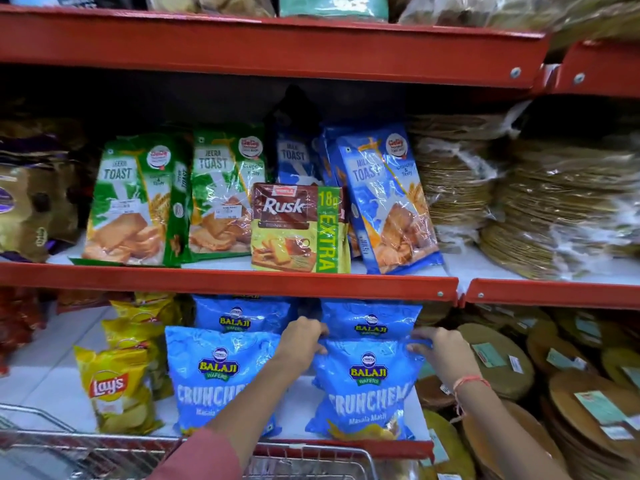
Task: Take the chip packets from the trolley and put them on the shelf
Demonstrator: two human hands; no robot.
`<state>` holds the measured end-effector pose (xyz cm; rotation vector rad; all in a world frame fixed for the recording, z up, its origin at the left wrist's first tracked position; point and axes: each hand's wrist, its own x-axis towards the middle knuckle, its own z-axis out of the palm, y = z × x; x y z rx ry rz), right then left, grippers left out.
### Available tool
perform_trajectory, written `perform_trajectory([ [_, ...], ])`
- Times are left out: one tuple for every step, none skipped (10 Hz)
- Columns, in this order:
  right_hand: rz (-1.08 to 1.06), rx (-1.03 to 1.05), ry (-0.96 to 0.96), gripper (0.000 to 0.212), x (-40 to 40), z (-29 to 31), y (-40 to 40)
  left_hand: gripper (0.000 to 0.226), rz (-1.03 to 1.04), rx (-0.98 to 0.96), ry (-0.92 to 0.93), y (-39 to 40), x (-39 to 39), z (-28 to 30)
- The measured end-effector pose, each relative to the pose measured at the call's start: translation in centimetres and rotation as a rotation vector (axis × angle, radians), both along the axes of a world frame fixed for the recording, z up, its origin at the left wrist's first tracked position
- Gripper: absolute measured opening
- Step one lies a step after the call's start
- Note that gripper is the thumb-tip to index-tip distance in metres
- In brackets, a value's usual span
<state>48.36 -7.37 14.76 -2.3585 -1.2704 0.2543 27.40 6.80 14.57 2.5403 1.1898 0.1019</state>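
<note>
Up close, a glossy, puffy blue chip packet of crinkled plastic stands upright at the front of the bottom shelf. Both hands pinch its top corners: the left hand grips the upper left corner, the right hand the upper right. A matching blue packet stands just beside it, yellow packets further left. Flat round discs in clear wrap crowd the right. The wire trolley sits below.

both hands gripping blue chip packet, shelf
</note>
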Motion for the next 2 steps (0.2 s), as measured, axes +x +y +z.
perform_trajectory([
  [0.020,0.104,-0.122,0.032,-1.8,3.6,-0.8,0.035,-0.083,0.170,-0.157,-0.6,-2.8,3.7],
  [0.068,0.399,-0.240,0.024,-4.7,9.7,-2.9,0.032,-0.091,0.449,-0.409,-0.8,-6.9,8.9],
])
